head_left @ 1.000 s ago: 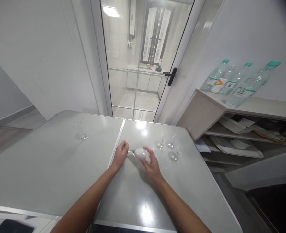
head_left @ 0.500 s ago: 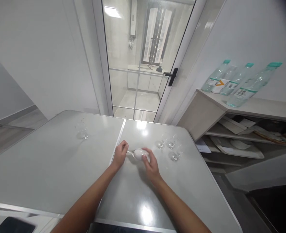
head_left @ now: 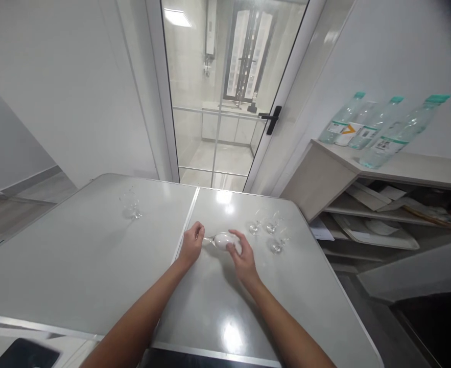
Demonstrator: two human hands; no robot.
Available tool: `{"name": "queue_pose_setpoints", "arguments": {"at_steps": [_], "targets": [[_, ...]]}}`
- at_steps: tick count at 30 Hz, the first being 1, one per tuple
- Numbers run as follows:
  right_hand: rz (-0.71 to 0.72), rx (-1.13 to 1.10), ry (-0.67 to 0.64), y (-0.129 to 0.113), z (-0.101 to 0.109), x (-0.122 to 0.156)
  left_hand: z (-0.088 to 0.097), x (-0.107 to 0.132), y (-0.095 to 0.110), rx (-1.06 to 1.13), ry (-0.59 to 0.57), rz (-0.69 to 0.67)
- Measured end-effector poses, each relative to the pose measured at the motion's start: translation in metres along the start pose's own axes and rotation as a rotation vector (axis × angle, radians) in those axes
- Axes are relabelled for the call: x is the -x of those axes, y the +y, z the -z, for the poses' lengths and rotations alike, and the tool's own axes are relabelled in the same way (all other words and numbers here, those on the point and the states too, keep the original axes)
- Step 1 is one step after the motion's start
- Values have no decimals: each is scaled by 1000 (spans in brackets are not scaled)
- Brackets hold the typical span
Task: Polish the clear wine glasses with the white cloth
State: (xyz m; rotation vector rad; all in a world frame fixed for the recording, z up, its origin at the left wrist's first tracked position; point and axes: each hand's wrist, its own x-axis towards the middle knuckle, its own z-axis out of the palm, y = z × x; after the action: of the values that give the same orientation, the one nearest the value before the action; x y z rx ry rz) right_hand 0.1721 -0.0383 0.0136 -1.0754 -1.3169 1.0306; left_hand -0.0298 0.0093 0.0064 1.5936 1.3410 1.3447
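Both hands hold a clear stemmed glass [head_left: 222,240] sideways above the grey table [head_left: 106,266]. My left hand [head_left: 193,243] is closed around the foot end of its stem, with the foot mostly hidden by the fingers. My right hand [head_left: 244,255] grips the bowl near its rim, thumb on the near side and fingers over the far side. To the right of my right hand stand three similar clear glasses: one at the left [head_left: 254,228], one behind [head_left: 271,227] and one nearer [head_left: 276,247]. Another clear glass [head_left: 133,208] stands at the far left of the table.
A metal strip [head_left: 190,209] runs across the table. Beyond it is a glass door [head_left: 194,138] with a black handle [head_left: 273,120]. On the right, a shelf unit [head_left: 309,179] carries several plastic bottles [head_left: 386,148]. A dark flat object [head_left: 26,353] lies at lower left.
My right hand has shifted slightly right and the held glass has moved a little with it. Both hands keep their hold. The view has shifted slightly.
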Motion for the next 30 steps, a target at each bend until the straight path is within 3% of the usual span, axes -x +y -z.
{"name": "queue_pose_setpoints", "arguments": {"at_steps": [2, 4, 6, 9, 11, 13, 15, 18, 20, 21, 23, 25, 27, 28, 30], "targets": [[-245, -221, 20, -1, -3, -3, 5, 3, 5, -41, -24, -165], [-311, -283, -40, -2, -4, -5, 6, 5, 6, -10, -29, -165], [-167, -133, -33, -2, -4, -5, 1, 3, 2, 135, -19, 68], [236, 245, -87, 1, -1, -1, -10, -2, -8, 356, -91, 451], [468, 421, -254, 3, 1, 2, -14, -5, -13, 393, -144, 529], [575, 489, -364, 5, 1, 4, -14, -6, -13, 394, -135, 527], [494, 436, -276, 7, 0, 3, -8, -3, -8, 377, -88, 462], [131, 128, -3, 7, -2, -2, 1, 5, 3, 205, -38, 143], [-103, -84, 49, 6, -3, -6, 2, 10, 7, 92, -35, -48], [-159, -133, 50, 6, -2, -7, 0, 11, 7, 81, -24, -66], [-118, -80, 57, 5, -1, -6, -8, 9, 5, 148, 0, 72], [78, 94, 22, 5, 0, -2, -15, 4, 1, 238, -19, 284], [254, 235, -78, 6, -1, 2, -16, -2, -2, 285, -69, 414], [287, 262, -97, 7, -2, 3, -14, -4, -2, 282, -78, 417], [211, 209, -14, 6, -4, 2, -6, -4, 2, 215, -55, 294]]}}
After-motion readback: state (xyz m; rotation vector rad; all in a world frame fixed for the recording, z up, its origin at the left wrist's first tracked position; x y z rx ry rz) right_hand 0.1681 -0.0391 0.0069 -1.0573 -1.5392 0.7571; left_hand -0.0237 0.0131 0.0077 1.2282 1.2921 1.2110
